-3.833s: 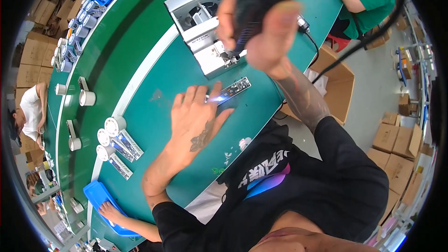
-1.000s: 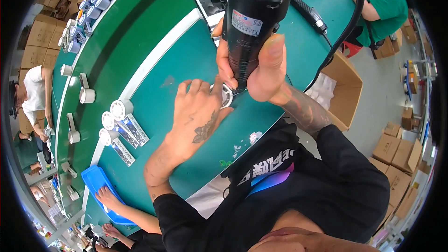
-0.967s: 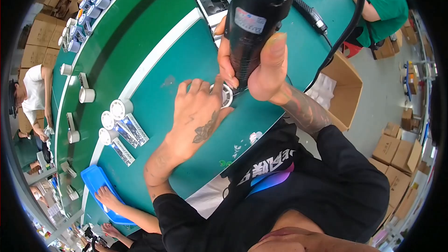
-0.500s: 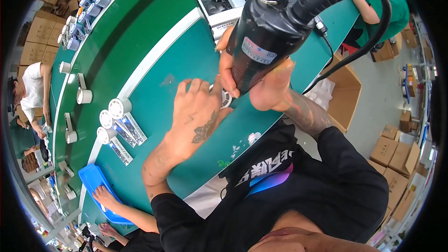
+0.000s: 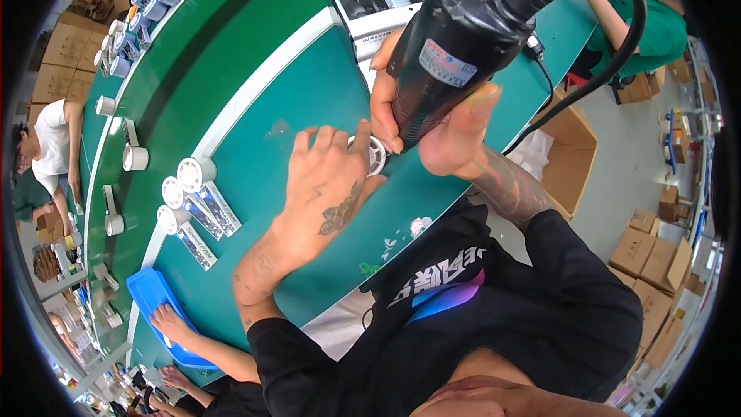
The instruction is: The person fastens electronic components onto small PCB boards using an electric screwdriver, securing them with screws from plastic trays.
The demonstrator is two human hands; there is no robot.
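Observation:
My right hand (image 5: 455, 135) is wrapped round a thick black electric screwdriver (image 5: 457, 42), held steeply tilted with its cable end up. The screwdriver's lower tip is hidden behind my fingers. My left hand (image 5: 324, 177) presses a white round slotted fan head (image 5: 377, 156) against the green bench, thumb and index finger around its edge. The rest of that piece lies beneath my hands, out of sight. Left of my left hand lie three white handheld fans (image 5: 196, 174) with printed flat handles.
A grey-white screw feeder (image 5: 378, 0) stands just beyond my right hand. The screwdriver's cable (image 5: 610, 85) loops down on the right, near a cardboard box (image 5: 567, 158). A co-worker's hand (image 5: 171, 323) reaches into a blue tray (image 5: 147, 286). Fans sit along the green conveyor (image 5: 166, 93).
The screwdriver and my right hand have shifted slightly right, uncovering more of the white fan head. My left hand stays in place. A co-worker at far left has moved their arms.

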